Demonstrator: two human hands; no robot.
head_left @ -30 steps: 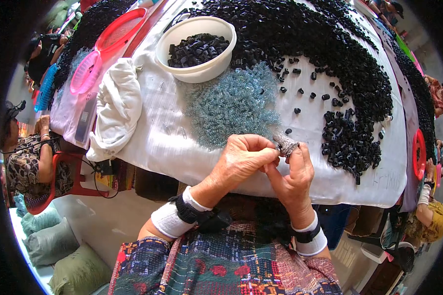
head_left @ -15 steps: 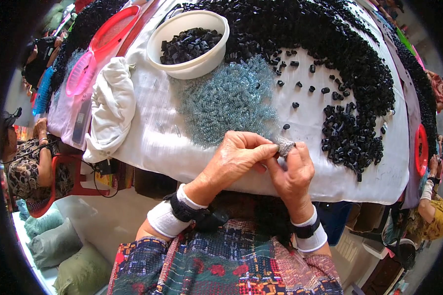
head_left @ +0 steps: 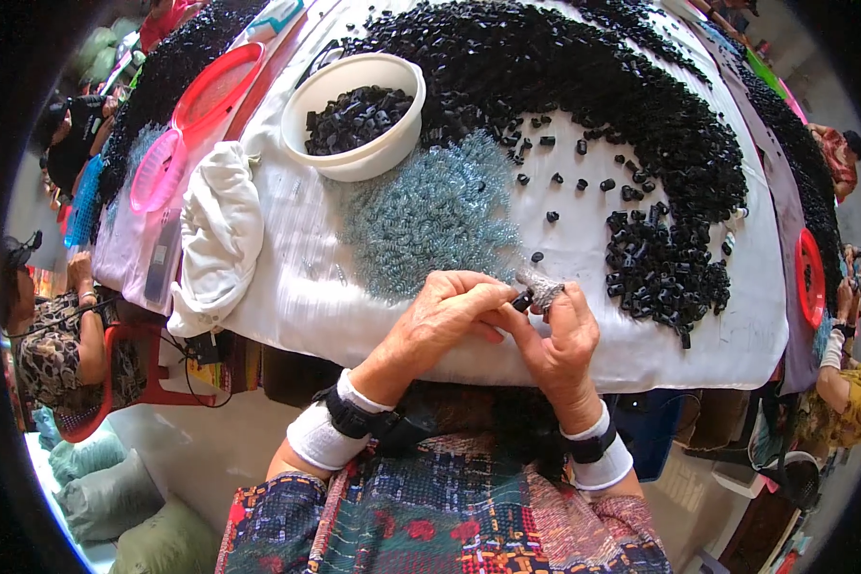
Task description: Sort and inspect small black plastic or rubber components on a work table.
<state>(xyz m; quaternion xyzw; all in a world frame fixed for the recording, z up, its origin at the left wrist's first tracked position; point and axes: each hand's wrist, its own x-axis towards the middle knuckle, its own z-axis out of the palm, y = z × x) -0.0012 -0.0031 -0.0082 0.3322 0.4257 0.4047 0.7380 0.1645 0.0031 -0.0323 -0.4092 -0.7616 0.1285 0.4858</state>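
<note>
At twelve o'clock from your hands a white bowl of black parts sits on the white cloth, with a patch of pale blue springs just below it and a broad heap of black plastic pieces arcing round to two o'clock. Loose black pieces lie at three o'clock, close to your right hand. A folded white rag and two pink trays lie out at ten o'clock. Nothing stands between your hands and the springs.

Your left hand is curled, its fingertips pressed onto a small black piece. Your right hand pinches the same piece from the other side, thumb up, with a grey fingertip cover at its one o'clock. The piece sits between both hands, just above the cloth's near edge.
</note>
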